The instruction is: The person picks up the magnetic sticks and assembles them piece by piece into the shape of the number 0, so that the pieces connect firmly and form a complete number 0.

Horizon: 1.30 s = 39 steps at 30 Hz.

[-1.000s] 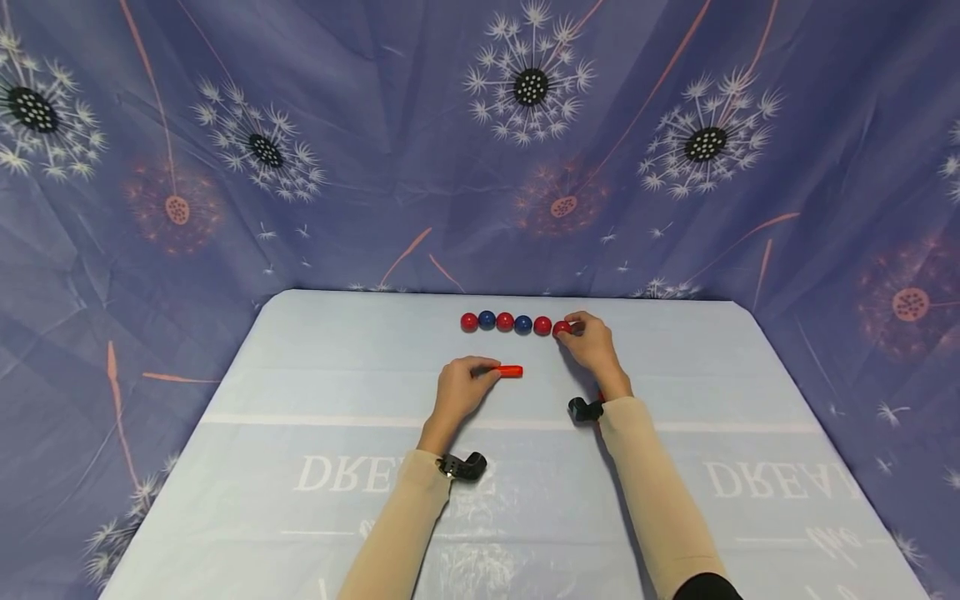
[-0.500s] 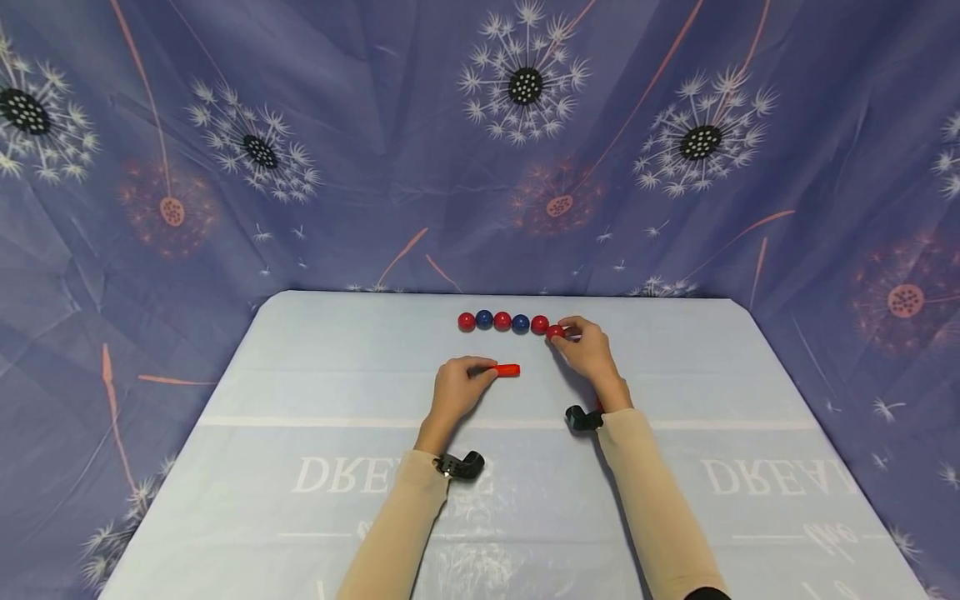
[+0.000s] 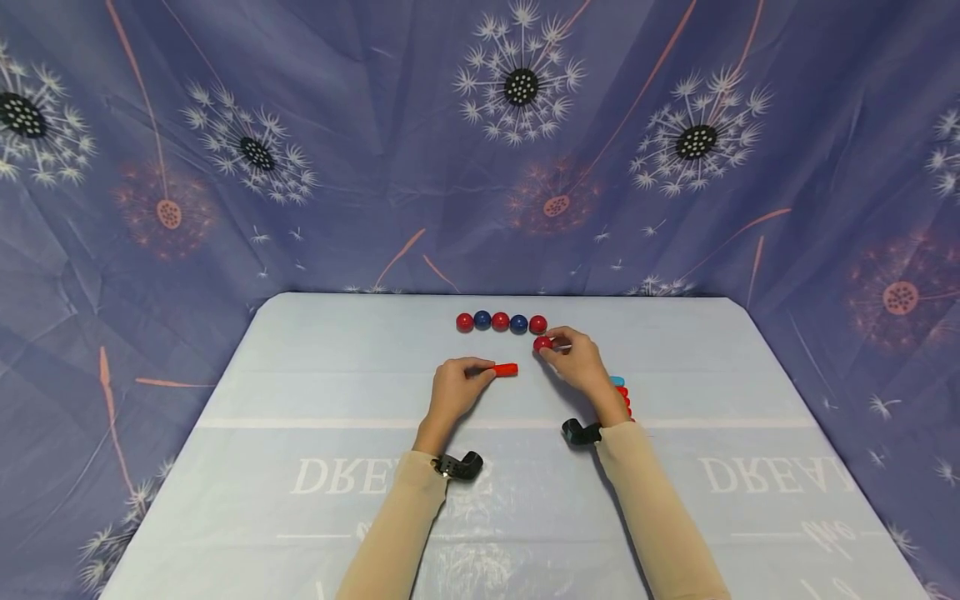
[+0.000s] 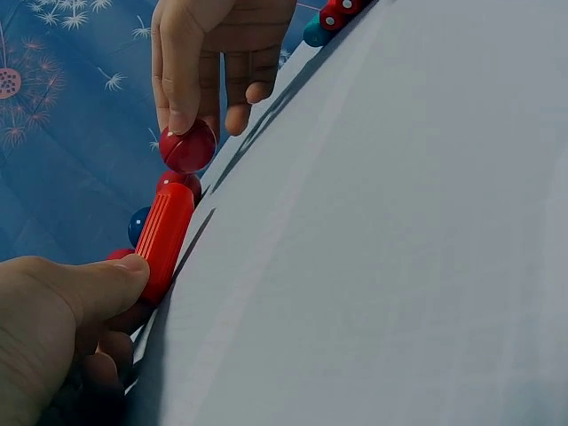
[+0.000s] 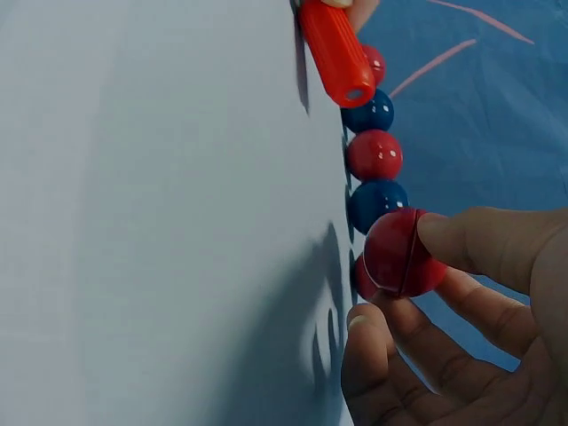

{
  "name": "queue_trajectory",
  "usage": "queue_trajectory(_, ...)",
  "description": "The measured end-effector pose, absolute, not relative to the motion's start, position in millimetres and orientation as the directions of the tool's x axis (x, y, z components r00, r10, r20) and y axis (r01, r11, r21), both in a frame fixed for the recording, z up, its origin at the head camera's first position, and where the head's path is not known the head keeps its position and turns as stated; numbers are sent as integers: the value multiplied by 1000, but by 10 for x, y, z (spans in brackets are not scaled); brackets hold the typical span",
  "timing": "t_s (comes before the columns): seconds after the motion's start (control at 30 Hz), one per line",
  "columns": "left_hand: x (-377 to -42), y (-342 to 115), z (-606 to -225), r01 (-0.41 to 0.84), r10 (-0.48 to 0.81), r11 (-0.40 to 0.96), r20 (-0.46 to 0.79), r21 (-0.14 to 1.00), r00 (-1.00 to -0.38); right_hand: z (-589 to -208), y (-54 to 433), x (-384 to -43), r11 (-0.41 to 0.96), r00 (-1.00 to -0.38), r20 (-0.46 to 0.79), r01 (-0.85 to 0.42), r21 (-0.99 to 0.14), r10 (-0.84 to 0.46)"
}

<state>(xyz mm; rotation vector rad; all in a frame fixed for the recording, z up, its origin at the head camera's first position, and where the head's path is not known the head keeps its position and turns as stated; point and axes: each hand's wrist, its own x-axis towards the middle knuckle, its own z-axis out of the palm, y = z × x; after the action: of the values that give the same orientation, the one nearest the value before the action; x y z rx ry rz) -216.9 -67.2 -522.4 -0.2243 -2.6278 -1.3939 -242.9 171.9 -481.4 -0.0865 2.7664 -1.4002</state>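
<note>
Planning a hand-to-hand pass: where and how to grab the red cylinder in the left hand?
Probably best to take the red cylinder by its free end, coming from the person's right and pinching across the ribbed sides: it points left to right, and the left hand holds its other end.

- A row of five balls (image 3: pixel 500 322), alternately red and blue, lies across the pale table (image 3: pixel 300 375).
- Right hand (image 3: pixel 579 362) pinches a red ball (image 3: pixel 542 343) just in front of the row's right end.
- Left hand (image 3: pixel 456 390) grips a red stick (image 3: pixel 506 369) before the row's middle.
- Dandelion-printed cloth (image 3: pixel 420 167) hangs behind the row.
- Blue piece (image 3: pixel 617 381): right of the row, nearer the person.
</note>
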Motion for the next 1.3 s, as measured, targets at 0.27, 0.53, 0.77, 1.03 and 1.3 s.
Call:
queue_trajectory(0.27, -2165, -671, -5259, 210, 64, 544, 210, 812, -976, -4872, 1665, -2327, 603, -994, -15, -52, -796, -106)
queue_trajectory(0.53, -2165, -668, -5249, 215, 61, 540, 217, 813, -974, -4890, 1629, -2251, 605, -992, -17, -63, -794, -126)
queue_trajectory(0.77, -2168, -664, -5242, 212, 66, 546, 210, 811, -975, -4882, 1604, -2217, 612, -990, -24, -67, -788, -140)
queue_trajectory(1.03, -2179, -668, -5233, 214, 67, 543, 212, 812, -975, -4874, 1574, -2219, 608, -986, -20, -85, -789, -163)
queue_trajectory(1.3, -2174, -675, -5228, 212, 60, 545, 215, 811, -975, -4893, 1557, -2227, 621, -983, -14, -104, -777, -183)
